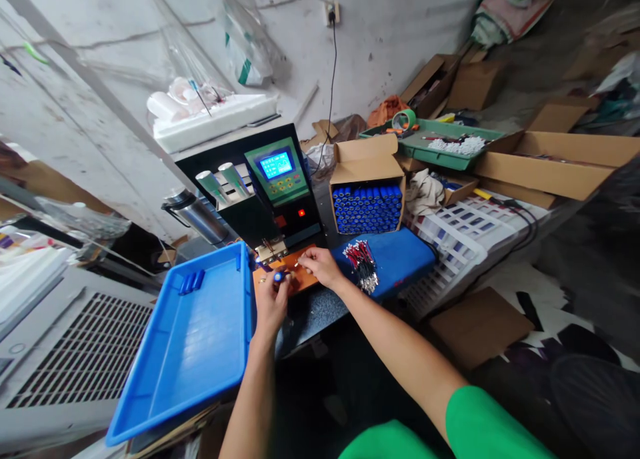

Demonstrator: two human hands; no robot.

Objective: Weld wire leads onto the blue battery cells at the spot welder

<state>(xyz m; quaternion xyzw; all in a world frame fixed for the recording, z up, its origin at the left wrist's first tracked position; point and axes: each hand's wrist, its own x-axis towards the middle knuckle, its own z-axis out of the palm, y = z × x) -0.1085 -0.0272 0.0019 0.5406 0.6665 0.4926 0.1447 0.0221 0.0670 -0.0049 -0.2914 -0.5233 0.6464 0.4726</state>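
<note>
My left hand (271, 300) is closed around a blue cylindrical cell (279, 277) over the orange board (300, 282), in front of a black machine (300, 227) with a lit screen. To its right, my right hand (320, 265) pinches a small pale piece (299, 264) whose details are too small to tell. Metal electrodes (271, 249) of the machine stand just behind my left hand. A bundle of red and black wires (364, 265) lies on a blue cloth-like surface (400, 259), right of my right hand.
Several blue cells (192, 282) lie in the blue tray (245, 332) at left. Behind the wires stands an open cardboard box (367, 169) packed with blue cells. A steel flask (200, 215) is left of the machine; a green tray (440, 157) sits back right.
</note>
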